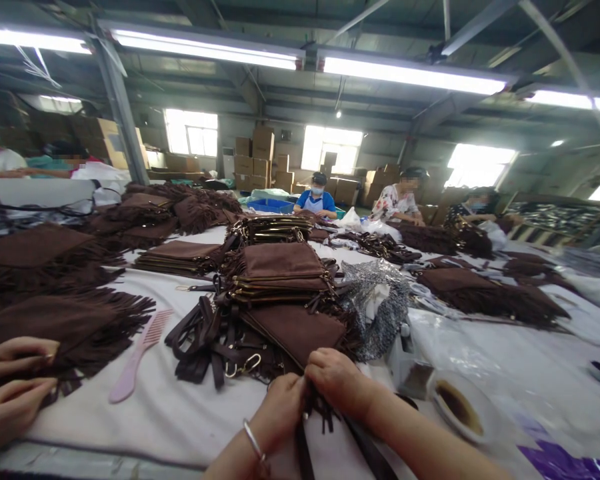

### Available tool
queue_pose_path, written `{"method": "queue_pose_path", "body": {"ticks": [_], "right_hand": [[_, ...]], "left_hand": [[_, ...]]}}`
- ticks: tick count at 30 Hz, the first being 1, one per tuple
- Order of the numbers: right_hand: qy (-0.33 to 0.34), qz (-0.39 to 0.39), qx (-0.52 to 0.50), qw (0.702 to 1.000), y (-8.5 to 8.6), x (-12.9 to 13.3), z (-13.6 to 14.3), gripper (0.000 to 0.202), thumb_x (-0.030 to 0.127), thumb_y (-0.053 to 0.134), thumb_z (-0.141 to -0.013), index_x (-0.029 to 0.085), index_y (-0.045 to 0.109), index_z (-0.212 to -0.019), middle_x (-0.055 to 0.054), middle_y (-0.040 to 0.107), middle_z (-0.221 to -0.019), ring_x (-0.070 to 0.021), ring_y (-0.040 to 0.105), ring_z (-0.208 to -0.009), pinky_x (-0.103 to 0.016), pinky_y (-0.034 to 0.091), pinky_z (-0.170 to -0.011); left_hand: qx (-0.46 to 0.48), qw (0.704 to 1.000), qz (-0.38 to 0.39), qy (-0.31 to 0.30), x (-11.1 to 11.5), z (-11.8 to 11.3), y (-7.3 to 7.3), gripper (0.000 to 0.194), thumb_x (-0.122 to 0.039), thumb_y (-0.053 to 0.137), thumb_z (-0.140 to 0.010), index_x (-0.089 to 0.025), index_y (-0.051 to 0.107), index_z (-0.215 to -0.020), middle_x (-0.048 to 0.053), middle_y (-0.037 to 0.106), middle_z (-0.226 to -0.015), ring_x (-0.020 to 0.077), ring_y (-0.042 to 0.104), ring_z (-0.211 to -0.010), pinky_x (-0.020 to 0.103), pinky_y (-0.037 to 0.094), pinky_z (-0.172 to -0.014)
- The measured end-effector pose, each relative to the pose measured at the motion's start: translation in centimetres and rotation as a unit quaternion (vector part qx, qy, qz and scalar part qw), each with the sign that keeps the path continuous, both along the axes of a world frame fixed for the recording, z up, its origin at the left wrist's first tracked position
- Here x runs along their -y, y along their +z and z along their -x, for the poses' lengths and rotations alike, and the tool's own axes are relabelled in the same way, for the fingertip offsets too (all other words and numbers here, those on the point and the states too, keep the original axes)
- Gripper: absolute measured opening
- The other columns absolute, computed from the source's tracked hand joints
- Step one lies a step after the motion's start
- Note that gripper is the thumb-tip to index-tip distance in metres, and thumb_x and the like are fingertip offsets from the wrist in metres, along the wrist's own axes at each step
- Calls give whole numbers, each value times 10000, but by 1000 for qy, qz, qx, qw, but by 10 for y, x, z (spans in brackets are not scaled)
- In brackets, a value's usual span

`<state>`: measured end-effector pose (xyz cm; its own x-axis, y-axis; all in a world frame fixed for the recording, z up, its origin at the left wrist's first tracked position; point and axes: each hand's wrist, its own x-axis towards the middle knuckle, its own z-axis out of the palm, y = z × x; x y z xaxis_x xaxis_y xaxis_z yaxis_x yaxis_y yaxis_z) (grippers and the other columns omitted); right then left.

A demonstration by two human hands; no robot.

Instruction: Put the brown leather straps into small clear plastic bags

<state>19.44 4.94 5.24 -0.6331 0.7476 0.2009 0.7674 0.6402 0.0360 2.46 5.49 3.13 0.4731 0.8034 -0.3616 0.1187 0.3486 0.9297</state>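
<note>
At the near edge: both my hands meet over a dark brown strap (307, 427) on the white tabletop (180, 413).
Left grip: my left hand (280, 407), a bangle at its wrist, has fingers curled together on the strap's upper end.
Right grip: my right hand (337, 383) is closed over the same spot, knuckles up, pinching the strap.
Hidden: my fingertips are tucked under, so the exact contact cannot be made out; the strap runs off the bottom edge.
Strap: narrow, dark brown, with short fringe ends showing just below my fingers.
Pouch: a flat brown suede pouch (295, 330) lies just beyond my knuckles, its near corner covered by them.
Loose straps: a tangled heap with brass clasps (205, 343) sits just left of the pouch.
Stack: more brown pouches (280, 270) piled behind.
Comb: a pink comb (137, 357) lies to the left, apart from the heap.
Far left: another person's two hands (15, 383) rest on fringed suede, cut off by the frame.
Right: a blurred round dish (460, 407), contents unclear.
</note>
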Motion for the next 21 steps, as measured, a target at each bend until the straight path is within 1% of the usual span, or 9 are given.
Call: {"method": "queue_pose_path", "body": {"ticks": [2,5,8,10,13,16,18,19,21], "right_hand": [[-6,-22,-7,1000,-3,4,0,81,186,545,-868,175,594,-805,-39,594,-827,-177,494,-758,-309,401,-729],[-8,-53,-25,998,-3,7,0,125,187,510,-896,181,579,-792,-40,580,-817,-178,469,-750,-316,385,-716],[-13,-75,-32,997,-2,10,1,147,194,492,-908,185,581,-791,-38,579,-796,-183,459,-734,-328,369,-691],[-16,-76,-36,996,-2,15,3,152,201,472,-922,183,603,-846,-42,596,-807,-186,472,-735,-334,372,-684],[-23,-57,-67,996,0,33,1,177,202,464,-928,194,628,-995,-65,640,-911,-193,523,-808,-336,406,-729],[-61,-50,-140,987,10,57,-20,262,165,466,-910,227,621,-1112,-80,655,-1048,-209,560,-934,-355,440,-836],[-136,-85,-220,962,20,69,-51,289,159,469,-895,228,626,-1129,-90,652,-1090,-220,569,-1003,-373,442,-907],[-193,-107,-265,939,26,73,-71,273,187,489,-885,218,637,-1113,-99,650,-1098,-229,569,-1031,-379,441,-929],[-336,-129,-350,865,36,79,-115,248,290,533,-850,195,666,-1036,-115,649,-1104,-253,577,-1037,-396,438,-934]], "left_hand": [[32,995,96,-25,-2,2,7,347,-551,541,-761,-209,499,-718,-95,317,-523,70,186,-419,231,114,-440],[76,976,194,-63,-5,5,14,360,-557,539,-725,-201,492,-746,-121,242,-506,48,104,-398,203,45,-413],[122,956,267,-31,-5,2,12,338,-519,579,-711,-200,467,-721,-131,223,-490,33,91,-382,177,28,-392],[138,950,282,10,-1,-2,7,330,-492,608,-704,-203,450,-708,-128,258,-485,25,105,-368,168,21,-383],[131,954,264,48,4,-8,-2,334,-490,616,-700,-201,448,-688,-126,274,-480,19,123,-356,163,32,-375],[105,968,217,69,8,-10,-5,356,-529,601,-702,-197,472,-686,-123,276,-476,22,144,-358,166,51,-372],[93,978,172,70,11,-12,-6,376,-561,589,-701,-202,481,-689,-120,283,-472,28,153,-361,173,61,-369],[87,982,150,70,12,-12,-7,385,-576,584,-700,-206,479,-688,-119,282,-469,30,154,-361,178,64,-368],[76,988,115,70,14,-15,-9,395,-595,572,-702,-214,469,-680,-120,266,-462,34,146,-362,185,64,-367]]}}
